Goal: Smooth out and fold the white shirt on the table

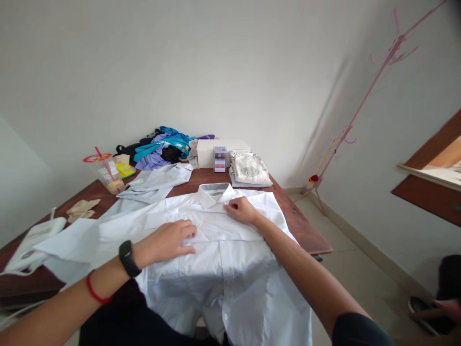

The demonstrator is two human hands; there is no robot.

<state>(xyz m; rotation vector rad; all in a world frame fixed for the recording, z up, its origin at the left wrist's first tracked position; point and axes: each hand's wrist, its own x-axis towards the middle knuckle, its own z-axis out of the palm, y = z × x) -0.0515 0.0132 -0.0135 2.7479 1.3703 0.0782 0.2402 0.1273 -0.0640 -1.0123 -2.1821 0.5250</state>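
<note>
On the near half of the tabletop (306, 230), head view: white dress shirt (223, 250) lies front-up, collar (215, 193) toward the far edge, tail hanging off the near edge toward me. My left hand (169, 240) rests flat on the chest, fingers spread, gripping nothing. My right hand (242, 210) sits just below the collar with fingers curled on the placket; can't tell whether it pinches cloth or only presses.

Progress, my read: shirt is laid out and mostly smoothed, placket looks closed. One sleeve (68, 242) is spread out toward the left edge, so no fold made yet. Sleeves and body fold all remain.

Done pile looks like the folded garments (250, 170) at the far right corner by the white box (221, 151). A pale blue shirt (158, 182) and a heap of coloured clothes (163, 146) wait at the far edge, beside a plastic cup (106, 173).
</note>
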